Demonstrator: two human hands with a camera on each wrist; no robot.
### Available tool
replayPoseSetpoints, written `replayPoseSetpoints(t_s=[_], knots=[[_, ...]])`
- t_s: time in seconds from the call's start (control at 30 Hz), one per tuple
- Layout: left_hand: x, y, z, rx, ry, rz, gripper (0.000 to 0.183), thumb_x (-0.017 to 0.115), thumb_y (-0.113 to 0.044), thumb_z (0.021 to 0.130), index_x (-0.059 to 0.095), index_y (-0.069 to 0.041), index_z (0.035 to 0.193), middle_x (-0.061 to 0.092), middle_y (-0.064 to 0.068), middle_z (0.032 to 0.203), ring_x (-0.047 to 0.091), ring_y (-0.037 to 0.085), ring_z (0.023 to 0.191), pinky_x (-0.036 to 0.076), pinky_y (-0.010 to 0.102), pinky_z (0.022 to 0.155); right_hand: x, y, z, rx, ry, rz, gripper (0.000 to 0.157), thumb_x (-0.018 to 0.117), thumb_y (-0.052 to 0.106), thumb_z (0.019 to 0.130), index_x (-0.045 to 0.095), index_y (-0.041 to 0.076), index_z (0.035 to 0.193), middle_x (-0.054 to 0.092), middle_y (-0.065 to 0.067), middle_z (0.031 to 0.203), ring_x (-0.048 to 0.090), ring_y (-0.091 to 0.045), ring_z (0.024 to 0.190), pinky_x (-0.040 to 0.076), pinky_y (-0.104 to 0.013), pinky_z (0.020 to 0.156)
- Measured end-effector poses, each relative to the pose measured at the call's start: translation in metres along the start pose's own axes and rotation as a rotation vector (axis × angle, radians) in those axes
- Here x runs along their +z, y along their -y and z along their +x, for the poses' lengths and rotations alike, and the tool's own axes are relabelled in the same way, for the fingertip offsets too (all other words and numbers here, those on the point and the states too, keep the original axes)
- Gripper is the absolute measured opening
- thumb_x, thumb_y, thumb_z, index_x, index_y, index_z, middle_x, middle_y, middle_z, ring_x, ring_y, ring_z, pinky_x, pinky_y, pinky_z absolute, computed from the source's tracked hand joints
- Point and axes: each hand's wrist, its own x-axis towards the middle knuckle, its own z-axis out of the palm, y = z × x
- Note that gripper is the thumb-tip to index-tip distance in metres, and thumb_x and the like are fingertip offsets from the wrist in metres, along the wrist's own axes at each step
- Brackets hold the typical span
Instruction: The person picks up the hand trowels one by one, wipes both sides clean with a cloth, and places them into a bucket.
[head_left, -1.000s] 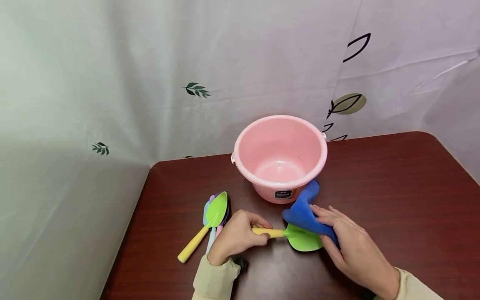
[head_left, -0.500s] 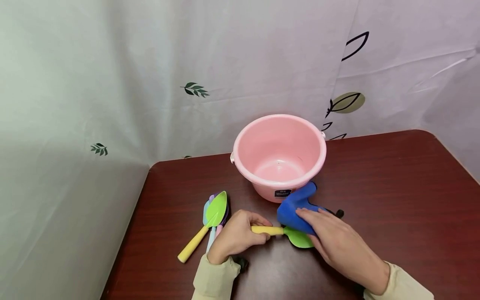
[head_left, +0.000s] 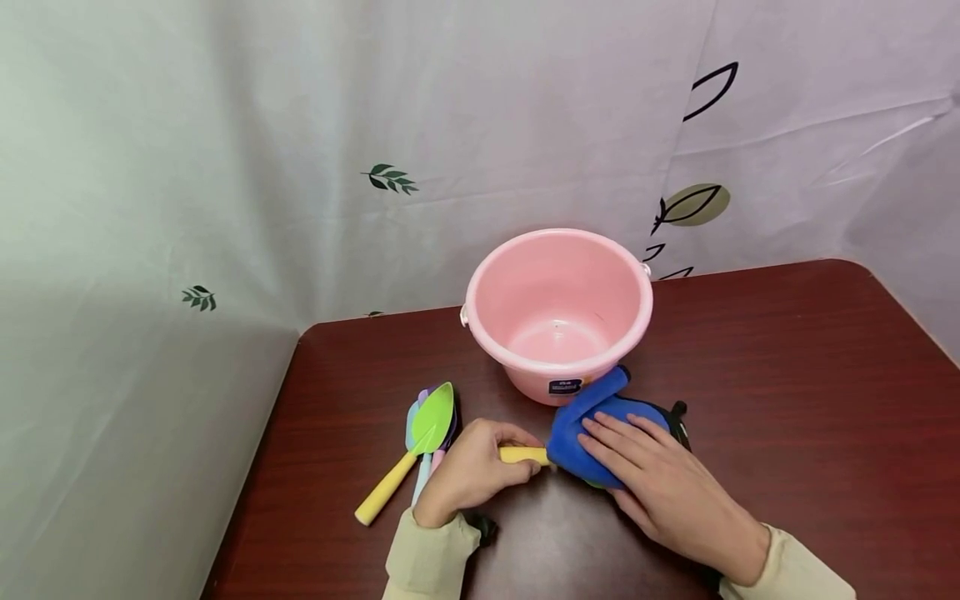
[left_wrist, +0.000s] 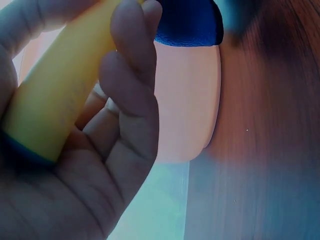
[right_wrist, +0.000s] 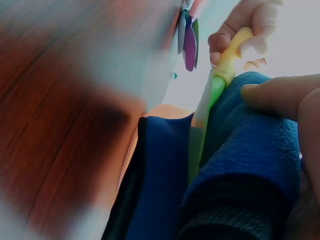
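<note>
Near the middle of the table in the head view, my left hand (head_left: 476, 467) grips the yellow handle (head_left: 525, 455) of a small garden trowel. A blue cloth (head_left: 585, 437) with black edging lies folded over the trowel's green blade, hiding nearly all of it. My right hand (head_left: 667, 479) holds the cloth around the blade, fingers extended across the top and thumb lower down. From the right wrist, the green blade (right_wrist: 216, 90) shows between two folds of the cloth. The left wrist view shows fingers curled round the handle (left_wrist: 60, 95).
A pink bucket (head_left: 558, 367) stands just behind the cloth, which seems to reach its side. To the left lies a pile of small trowels, a green one (head_left: 433, 421) with a yellow handle on top. The brown table (head_left: 787, 375) meets a patterned curtain (head_left: 525, 125).
My right hand has slid left with the cloth, along the blade toward the handle. The blade, in sight before, is now almost covered. My left hand has barely moved.
</note>
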Motion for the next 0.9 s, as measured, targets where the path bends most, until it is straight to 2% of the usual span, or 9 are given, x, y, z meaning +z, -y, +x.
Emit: replayPoseSetpoints(t_s=[0.07, 0.13, 0.3, 0.4, 0.47, 0.57, 0.7, 0.83, 0.9], knots=[[-0.0006, 0.0002, -0.0003, -0.005, -0.003, -0.011, 0.018, 0.076, -0.011, 0.08, 0.079, -0.014, 0.097, 0.071, -0.012, 0.084, 0.06, 0.005, 0.066, 0.05, 0.022, 0.06, 0.0011, -0.0002, -0.0002, 0.009, 0.01, -0.016, 0.056, 0.023, 0.035, 0.108, 0.057, 0.004, 0.14, 0.055, -0.01, 0.144, 0.049, -0.032, 0.133, 0.015, -0.035, 0.118], [-0.0013, 0.0005, -0.0006, -0.011, -0.003, -0.021, 0.018, 0.077, -0.011, 0.08, 0.079, -0.015, 0.098, 0.07, -0.012, 0.084, 0.06, 0.006, 0.066, 0.05, 0.023, 0.06, 0.0023, -0.0003, -0.0004, 0.022, 0.023, -0.026, 0.051, 0.03, 0.028, 0.104, 0.057, 0.005, 0.141, 0.054, -0.011, 0.146, 0.047, -0.034, 0.135, 0.014, -0.038, 0.118], [-0.0024, 0.0008, -0.0013, -0.032, 0.003, -0.04, 0.021, 0.082, -0.012, 0.078, 0.079, -0.015, 0.099, 0.071, -0.012, 0.085, 0.061, 0.007, 0.07, 0.051, 0.024, 0.063, 0.0054, -0.0013, -0.0001, 0.037, 0.051, -0.046, 0.056, 0.045, 0.017, 0.088, 0.056, 0.005, 0.142, 0.051, -0.009, 0.148, 0.043, -0.033, 0.138, 0.016, -0.049, 0.115], [-0.0021, 0.0007, -0.0011, -0.043, -0.003, -0.046, 0.023, 0.084, -0.011, 0.077, 0.079, -0.015, 0.099, 0.071, -0.011, 0.086, 0.061, 0.008, 0.071, 0.051, 0.025, 0.064, 0.0073, -0.0026, 0.0003, 0.017, 0.049, -0.072, 0.051, 0.033, 0.017, 0.097, 0.058, 0.005, 0.14, 0.053, -0.008, 0.147, 0.045, -0.031, 0.137, 0.019, -0.05, 0.115], [-0.0017, 0.0006, -0.001, -0.049, -0.011, -0.049, 0.022, 0.084, -0.011, 0.077, 0.079, -0.015, 0.098, 0.071, -0.011, 0.085, 0.061, 0.008, 0.07, 0.052, 0.025, 0.063, 0.0082, -0.0035, 0.0006, 0.0, 0.042, -0.087, 0.054, 0.022, 0.02, 0.102, 0.059, 0.004, 0.138, 0.054, -0.008, 0.146, 0.047, -0.03, 0.136, 0.021, -0.05, 0.115], [-0.0009, -0.0001, -0.0005, -0.054, -0.019, -0.057, 0.02, 0.083, -0.01, 0.077, 0.079, -0.015, 0.096, 0.071, -0.01, 0.084, 0.061, 0.009, 0.068, 0.052, 0.025, 0.062, 0.0088, -0.0049, 0.0003, -0.013, 0.039, -0.091, 0.051, 0.026, 0.015, 0.101, 0.061, 0.004, 0.137, 0.056, -0.008, 0.144, 0.049, -0.03, 0.134, 0.022, -0.05, 0.114], [-0.0007, -0.0008, -0.0003, -0.054, -0.03, -0.054, 0.019, 0.083, -0.009, 0.077, 0.08, -0.016, 0.095, 0.071, -0.01, 0.082, 0.061, 0.009, 0.067, 0.051, 0.025, 0.061, 0.0093, -0.0061, -0.0012, -0.018, 0.046, -0.081, 0.051, 0.04, 0.011, 0.089, 0.063, 0.003, 0.134, 0.058, -0.009, 0.142, 0.05, -0.03, 0.134, 0.023, -0.053, 0.112], [-0.0014, -0.0006, -0.0011, -0.063, -0.029, -0.059, 0.019, 0.083, -0.01, 0.077, 0.08, -0.018, 0.094, 0.071, -0.011, 0.081, 0.061, 0.009, 0.067, 0.05, 0.024, 0.061, 0.0085, -0.0068, -0.0007, -0.028, 0.04, -0.097, 0.048, 0.028, 0.014, 0.103, 0.068, 0.005, 0.13, 0.062, -0.008, 0.136, 0.054, -0.027, 0.13, 0.026, -0.053, 0.11], [-0.002, -0.0004, -0.0014, -0.071, -0.028, -0.065, 0.019, 0.083, -0.01, 0.078, 0.08, -0.019, 0.094, 0.071, -0.01, 0.081, 0.06, 0.009, 0.066, 0.049, 0.024, 0.06, 0.0074, -0.0077, 0.0002, -0.032, 0.029, -0.102, 0.055, 0.02, 0.018, 0.11, 0.071, 0.007, 0.125, 0.065, -0.007, 0.132, 0.057, -0.026, 0.127, 0.027, -0.051, 0.11]])
